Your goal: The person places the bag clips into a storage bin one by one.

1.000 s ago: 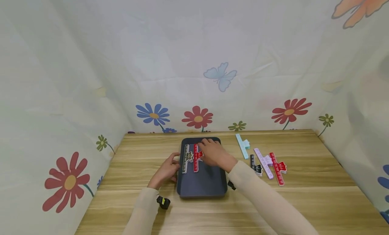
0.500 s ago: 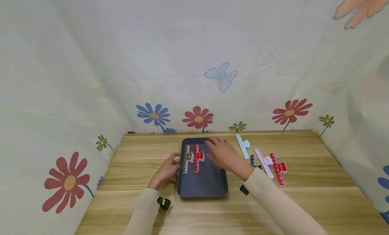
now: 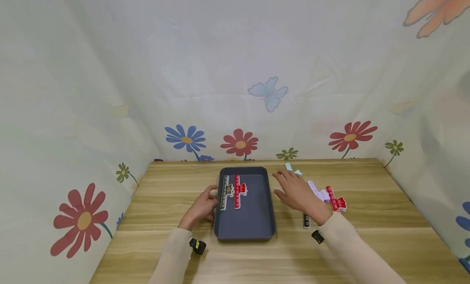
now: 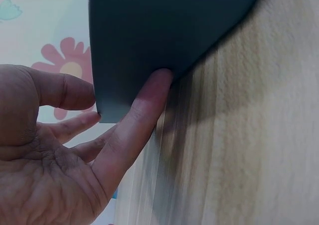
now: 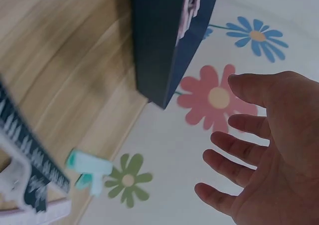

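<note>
My left hand [image 3: 201,206] touches the left side of a dark tray [image 3: 244,227]. In the left wrist view its thumb and fingers [image 4: 134,120] rest against the outer wall of the tray [image 4: 144,45]. Inside the tray lie two ruler-edged clips side by side, a black one [image 3: 224,196] at left and a red one [image 3: 237,198] beside it. To the right of the tray, my right hand [image 3: 298,193] hovers above the table with spread fingers and nothing in them. It partly covers a light blue clip [image 3: 288,167] and a black clip [image 3: 306,221].
A lilac clip [image 3: 315,190] and another red clip [image 3: 335,201] lie right of my right hand, the red one partly behind the sleeve. Behind the wooden table [image 3: 172,174] hangs a flower-printed cloth [image 3: 205,72]. Black cameras sit at both wrists.
My right hand has let go of the red clip in the tray and moved right, past the tray's rim, toward the loose clips. The left hand stays at the tray's side.
</note>
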A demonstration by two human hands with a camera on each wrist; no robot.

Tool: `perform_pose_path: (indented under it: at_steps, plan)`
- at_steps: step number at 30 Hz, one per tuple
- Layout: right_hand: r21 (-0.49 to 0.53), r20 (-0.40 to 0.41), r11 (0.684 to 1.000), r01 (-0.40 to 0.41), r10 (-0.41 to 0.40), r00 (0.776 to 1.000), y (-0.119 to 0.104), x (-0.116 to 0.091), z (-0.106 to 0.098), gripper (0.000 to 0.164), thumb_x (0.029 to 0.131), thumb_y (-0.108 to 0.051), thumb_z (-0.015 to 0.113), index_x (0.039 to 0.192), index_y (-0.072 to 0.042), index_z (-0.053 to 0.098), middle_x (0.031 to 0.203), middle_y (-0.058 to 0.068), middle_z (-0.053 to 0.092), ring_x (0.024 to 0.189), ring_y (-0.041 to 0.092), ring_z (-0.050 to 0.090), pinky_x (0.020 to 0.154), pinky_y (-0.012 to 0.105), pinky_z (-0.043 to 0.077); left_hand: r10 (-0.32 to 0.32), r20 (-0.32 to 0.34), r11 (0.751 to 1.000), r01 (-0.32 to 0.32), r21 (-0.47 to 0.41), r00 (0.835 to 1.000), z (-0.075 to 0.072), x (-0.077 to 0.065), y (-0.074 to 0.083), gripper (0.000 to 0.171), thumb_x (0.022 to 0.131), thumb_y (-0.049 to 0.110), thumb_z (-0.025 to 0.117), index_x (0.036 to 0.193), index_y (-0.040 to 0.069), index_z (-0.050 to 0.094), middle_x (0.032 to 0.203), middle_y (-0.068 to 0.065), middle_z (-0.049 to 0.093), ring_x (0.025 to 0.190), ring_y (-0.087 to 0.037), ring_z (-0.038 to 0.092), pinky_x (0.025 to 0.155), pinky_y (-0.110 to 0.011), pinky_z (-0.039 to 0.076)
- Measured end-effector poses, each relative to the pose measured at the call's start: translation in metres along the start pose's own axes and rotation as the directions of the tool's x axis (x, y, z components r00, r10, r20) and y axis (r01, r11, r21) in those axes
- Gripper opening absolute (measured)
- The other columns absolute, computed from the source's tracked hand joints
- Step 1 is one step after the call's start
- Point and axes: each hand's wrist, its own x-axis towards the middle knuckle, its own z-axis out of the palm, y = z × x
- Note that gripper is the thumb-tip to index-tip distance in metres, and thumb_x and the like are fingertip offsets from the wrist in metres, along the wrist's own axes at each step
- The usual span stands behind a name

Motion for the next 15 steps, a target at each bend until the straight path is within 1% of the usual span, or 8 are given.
perform_pose_path:
  at_steps: [3, 7, 15]
  plan:
    - [-0.003, -0.005, 1.000, -0.010, 0.010, 1.000, 0.009, -0.007, 0.001, 0.054, 0.092, -0.030, 0.069, 0.137, -0.005, 0.052, 0.135, 0.017, 0.055, 0.126, 0.037, 0.053, 0.100, 0.060, 0.046, 0.007, -0.004, 1.000, -0.007, -0.009, 1.000, 0.001, -0.001, 0.000, 0.058, 0.093, 0.006, 0.048, 0.149, 0.017, 0.036, 0.130, -0.026, 0.056, 0.091, -0.027, 0.064, 0.052, -0.041, 0.060]
    - [-0.023, 0.010, 0.999, -0.038, 0.038, 0.999, 0.021, -0.018, 0.004, 0.056, 0.092, -0.030, 0.068, 0.138, -0.004, 0.051, 0.135, 0.018, 0.055, 0.126, 0.038, 0.053, 0.099, 0.059, 0.047, 0.016, -0.002, 1.000, -0.016, -0.019, 1.000, 0.002, 0.000, 0.000, 0.059, 0.092, 0.005, 0.049, 0.149, 0.016, 0.037, 0.129, -0.026, 0.056, 0.090, -0.027, 0.065, 0.051, -0.042, 0.060]
    - [0.005, 0.031, 0.996, -0.089, 0.089, 0.996, 0.046, -0.042, 0.009, 0.058, 0.090, -0.028, 0.070, 0.137, 0.000, 0.051, 0.135, 0.020, 0.055, 0.127, 0.040, 0.051, 0.101, 0.060, 0.046, 0.015, -0.005, 1.000, -0.015, -0.004, 1.000, 0.001, 0.001, -0.001, 0.059, 0.092, 0.006, 0.049, 0.149, 0.017, 0.037, 0.128, -0.025, 0.057, 0.087, -0.025, 0.065, 0.050, -0.042, 0.059]
